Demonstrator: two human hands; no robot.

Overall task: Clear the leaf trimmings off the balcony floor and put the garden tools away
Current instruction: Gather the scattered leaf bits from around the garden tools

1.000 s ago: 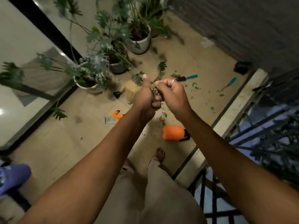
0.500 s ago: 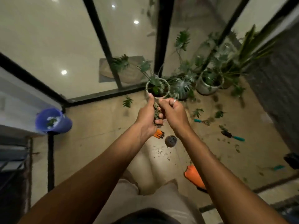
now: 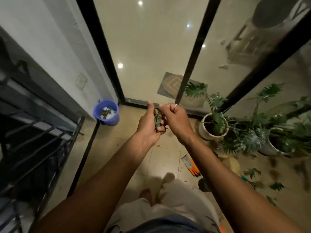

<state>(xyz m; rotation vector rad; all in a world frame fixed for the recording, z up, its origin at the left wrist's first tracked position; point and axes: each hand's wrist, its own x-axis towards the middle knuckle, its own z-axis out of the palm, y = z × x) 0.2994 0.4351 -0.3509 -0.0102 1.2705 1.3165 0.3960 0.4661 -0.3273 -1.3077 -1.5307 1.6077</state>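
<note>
The leaf trimmings [image 3: 157,121] look light, loose, best cupped: left hand [image 3: 148,126] curls around them, right hand [image 3: 175,121] pins them with curled fingers.

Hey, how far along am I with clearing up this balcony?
Done: some leaves already lie in the blue bucket. In hand: your left hand and right hand hold a bunch of leaf trimmings, not yet at the bucket. Left: leaf scraps lie on the floor by the potted plants, and the orange glove and a teal-handled tool are not put away.
</note>
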